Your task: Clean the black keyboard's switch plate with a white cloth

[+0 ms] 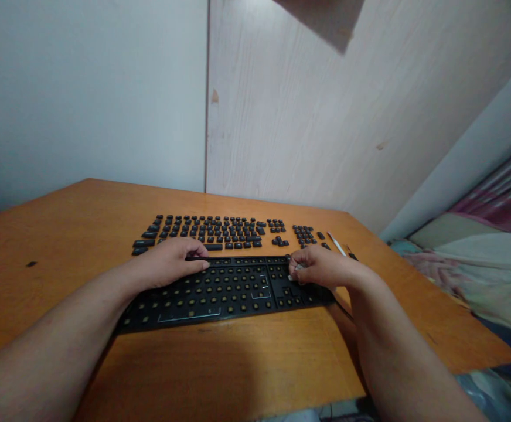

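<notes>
A black keyboard [220, 293] with its keycaps off lies on the table, its bare key posts showing. My left hand [179, 261] grips its far edge toward the left, thumb on top and fingers curled over the rim. Above the number-pad side, my right hand [317, 264] is closed in a pinch close to the keyboard's surface. Something small and pale shows between its fingertips, too little of it to name. Behind the keyboard, the removed keycaps [214, 228] are laid out in keyboard order. My right hand hides part of the number-pad area.
A white pen-like stick [337, 243] and a thin dark-tipped tool [351, 253] lie right of the keycaps. One small dark piece [31, 264] rests far left on the wooden table [171, 375]. A wall stands behind; bedding [470, 264] is at the right.
</notes>
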Action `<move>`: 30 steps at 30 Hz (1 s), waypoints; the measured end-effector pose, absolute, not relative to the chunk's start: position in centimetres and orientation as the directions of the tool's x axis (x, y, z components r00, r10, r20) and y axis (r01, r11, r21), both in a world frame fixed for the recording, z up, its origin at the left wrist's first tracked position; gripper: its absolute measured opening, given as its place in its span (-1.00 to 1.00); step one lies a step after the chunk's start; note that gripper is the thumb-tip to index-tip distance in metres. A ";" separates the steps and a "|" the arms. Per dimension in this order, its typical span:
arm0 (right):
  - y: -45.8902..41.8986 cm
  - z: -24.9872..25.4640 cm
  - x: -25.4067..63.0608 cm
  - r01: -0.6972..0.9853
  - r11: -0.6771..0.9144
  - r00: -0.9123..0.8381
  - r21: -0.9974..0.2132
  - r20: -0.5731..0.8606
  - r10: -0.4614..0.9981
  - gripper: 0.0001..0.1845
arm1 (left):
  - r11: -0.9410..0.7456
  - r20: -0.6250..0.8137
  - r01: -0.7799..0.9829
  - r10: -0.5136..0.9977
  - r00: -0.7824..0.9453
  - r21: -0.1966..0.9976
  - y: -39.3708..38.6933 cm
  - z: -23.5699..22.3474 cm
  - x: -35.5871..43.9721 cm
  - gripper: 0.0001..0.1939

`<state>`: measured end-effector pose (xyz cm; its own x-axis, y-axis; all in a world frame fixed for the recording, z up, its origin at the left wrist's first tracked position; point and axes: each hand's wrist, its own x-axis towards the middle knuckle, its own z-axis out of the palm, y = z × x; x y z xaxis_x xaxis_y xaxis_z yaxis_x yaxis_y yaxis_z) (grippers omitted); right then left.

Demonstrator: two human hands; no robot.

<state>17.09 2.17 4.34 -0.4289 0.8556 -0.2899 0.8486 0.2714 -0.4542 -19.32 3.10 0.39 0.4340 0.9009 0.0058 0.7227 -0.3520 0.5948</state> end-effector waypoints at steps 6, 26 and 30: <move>1.8 4.5 16.8 0.823 0.282 -0.486 -0.494 -0.355 0.798 -0.86 | -0.348 0.010 0.727 0.905 0.426 0.592 3.0 0.4 -19.3 -0.66; 1.3 3.6 13.2 0.820 0.453 -0.473 -0.350 0.032 0.881 -0.88 | -0.376 0.046 0.722 0.901 0.432 0.580 3.0 0.3 -19.2 -0.66; 1.0 3.3 11.8 0.859 0.474 -0.470 -0.196 0.068 0.880 -0.85 | -0.368 0.040 0.725 0.904 0.426 0.582 2.8 0.4 -19.0 -0.66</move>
